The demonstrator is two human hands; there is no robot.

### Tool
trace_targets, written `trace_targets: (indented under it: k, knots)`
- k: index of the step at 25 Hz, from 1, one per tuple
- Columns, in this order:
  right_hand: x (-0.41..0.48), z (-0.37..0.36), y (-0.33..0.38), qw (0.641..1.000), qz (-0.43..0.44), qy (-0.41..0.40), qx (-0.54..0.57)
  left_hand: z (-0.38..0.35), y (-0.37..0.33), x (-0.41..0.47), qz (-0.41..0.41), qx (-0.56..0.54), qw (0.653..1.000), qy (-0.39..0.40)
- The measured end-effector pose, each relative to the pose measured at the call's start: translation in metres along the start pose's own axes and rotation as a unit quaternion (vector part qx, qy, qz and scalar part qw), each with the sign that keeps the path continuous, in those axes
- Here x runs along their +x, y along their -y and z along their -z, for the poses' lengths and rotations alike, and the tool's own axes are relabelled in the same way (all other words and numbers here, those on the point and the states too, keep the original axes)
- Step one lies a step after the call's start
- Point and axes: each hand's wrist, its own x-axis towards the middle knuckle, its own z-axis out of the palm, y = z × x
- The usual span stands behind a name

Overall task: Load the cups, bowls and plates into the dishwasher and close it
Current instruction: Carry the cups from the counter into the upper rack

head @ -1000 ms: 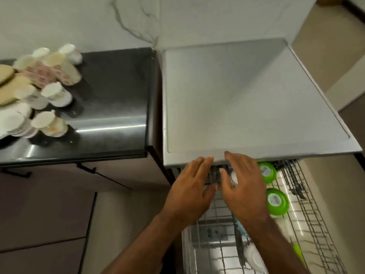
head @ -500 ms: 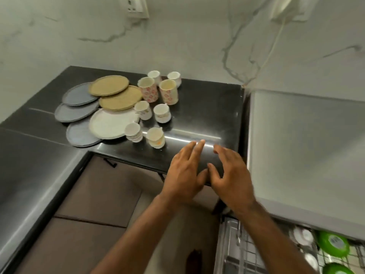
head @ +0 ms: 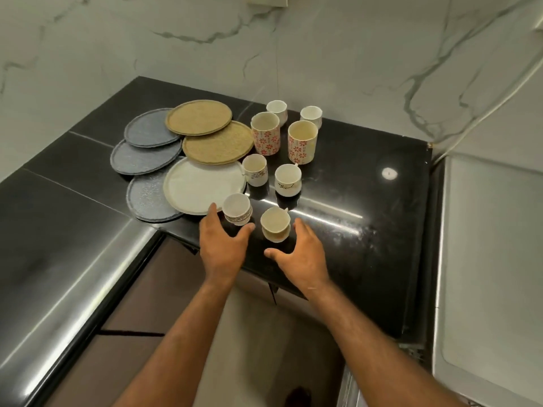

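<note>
A: Where are the hands?

B: Both reach over the near edge of the black tabletop [head: 352, 201], on the near-right side of the white plate [head: 204, 185]. The left hand [head: 223, 245] has its fingers [head: 212, 210] spread wide. One fingertip is by the plate's rim and the thumb is out to the right, with the small banded cup [head: 237, 209] standing between them. It grips nothing, and I can't tell whether it touches the cup.

A: And the other?

B: The right hand [head: 299, 257] is farther right of the plate, also spread. Its thumb and fingers [head: 298, 227] sit either side of the cream cup [head: 275, 224] but are not closed on it.

A: The rest of the crockery?

B: Two small cups [head: 255, 170] stand upright just right of the plate. Beyond them are two tall floral cups [head: 265, 133], and farthest back two white cups [head: 276, 108]. Two tan plates [head: 218, 142] overlap at the plate's far side. Three grey plates [head: 144, 157] lie to its left, and the nearest is partly under it.
</note>
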Motion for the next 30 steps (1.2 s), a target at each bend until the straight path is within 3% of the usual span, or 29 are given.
trace_targets:
  k: [6,15,23,30]
  knots:
    - [0.035,-0.021,-0.003,0.997,-0.049,-0.033,0.059,-0.024,-0.001,0.043,0.029,0.014,0.999,0.029]
    - [0.037,-0.019,-0.001,0.994,-0.022,-0.034,0.098,-0.024,-0.015,0.036,0.024,0.003,0.999,0.040]
    - [-0.081,0.062,-0.072,0.977,-0.041,-0.048,0.202,-0.014,-0.036,-0.090,-0.050,-0.120,0.973,0.192]
    - [-0.202,0.125,-0.160,0.957,-0.089,-0.102,0.255,-0.058,-0.057,-0.220,-0.125,-0.092,0.937,0.312]
